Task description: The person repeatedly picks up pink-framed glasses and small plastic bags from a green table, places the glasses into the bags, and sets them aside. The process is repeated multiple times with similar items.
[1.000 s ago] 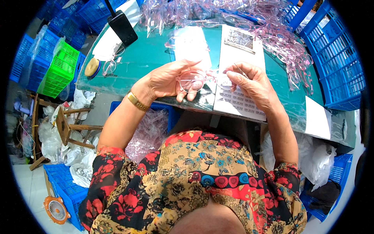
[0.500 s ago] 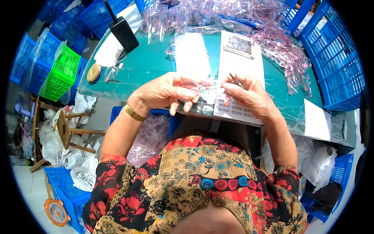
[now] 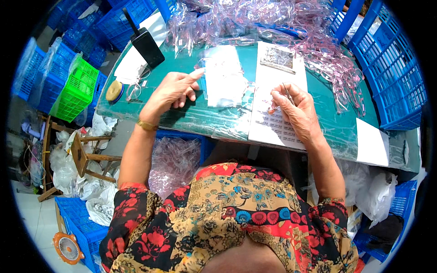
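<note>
My right hand point(image 3: 298, 109) is closed on a thin, dark metal tool that looks like tweezers point(image 3: 287, 91). It hovers over a white sheet point(image 3: 266, 129) with printed rows, at the table's near edge. Something small by its fingertips is too unclear to name. On the left, my left hand point(image 3: 175, 91) is over the green tabletop, index finger stretched toward a bright white stack in clear film point(image 3: 224, 68). The other fingers bend loosely, and nothing shows in them. Pinkish clear pieces poke out at the stack's left edge, partly hidden.
Bagged pink eyeglass frames point(image 3: 330, 68) heap along the table's back and right. A black radio-like box with an antenna point(image 3: 147, 48), loose clear glasses point(image 3: 134, 92) and a round tan-and-blue item point(image 3: 114, 91) lie left. A blue crate point(image 3: 389, 68) stands right; a wooden stool point(image 3: 80, 157) is left below.
My left hand has moved left and away from my right hand; the pink-rimmed glasses it held are out of its fingers. My right hand keeps the tool and has shifted slightly.
</note>
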A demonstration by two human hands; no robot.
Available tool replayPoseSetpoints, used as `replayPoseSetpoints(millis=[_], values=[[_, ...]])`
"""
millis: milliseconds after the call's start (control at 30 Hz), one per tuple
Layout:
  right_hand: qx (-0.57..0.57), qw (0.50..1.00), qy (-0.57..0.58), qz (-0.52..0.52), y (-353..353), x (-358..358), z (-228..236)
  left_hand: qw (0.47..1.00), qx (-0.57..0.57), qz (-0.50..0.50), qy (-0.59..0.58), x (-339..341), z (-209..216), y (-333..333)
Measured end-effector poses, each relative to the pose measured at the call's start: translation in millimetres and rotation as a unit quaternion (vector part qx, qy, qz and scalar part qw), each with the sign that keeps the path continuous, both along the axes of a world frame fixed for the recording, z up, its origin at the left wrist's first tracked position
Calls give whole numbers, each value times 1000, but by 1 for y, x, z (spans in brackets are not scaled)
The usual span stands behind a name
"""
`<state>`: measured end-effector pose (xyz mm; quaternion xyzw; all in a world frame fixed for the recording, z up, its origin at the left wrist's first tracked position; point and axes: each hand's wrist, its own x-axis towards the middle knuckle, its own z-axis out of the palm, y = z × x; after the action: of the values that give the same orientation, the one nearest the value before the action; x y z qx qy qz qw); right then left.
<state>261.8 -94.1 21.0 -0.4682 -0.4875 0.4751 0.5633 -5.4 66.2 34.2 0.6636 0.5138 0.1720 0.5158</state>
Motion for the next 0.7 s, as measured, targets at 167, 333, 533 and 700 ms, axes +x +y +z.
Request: replayPoseSetpoints(millis=[167, 333, 533, 700], values=[[23, 998, -19, -53, 0, -1, -4, 995, 78, -34, 55, 19, -9, 8], [68, 995, -22, -68, 2, 2, -13, 998, -2, -52, -34, 12, -16, 19], [87, 989, -85, -86, 2, 3, -18, 994, -55, -91, -28, 4, -2, 19], [83, 986, -114, -86, 0, -1, -18, 995, -38, -69, -69, -2, -7, 10]])
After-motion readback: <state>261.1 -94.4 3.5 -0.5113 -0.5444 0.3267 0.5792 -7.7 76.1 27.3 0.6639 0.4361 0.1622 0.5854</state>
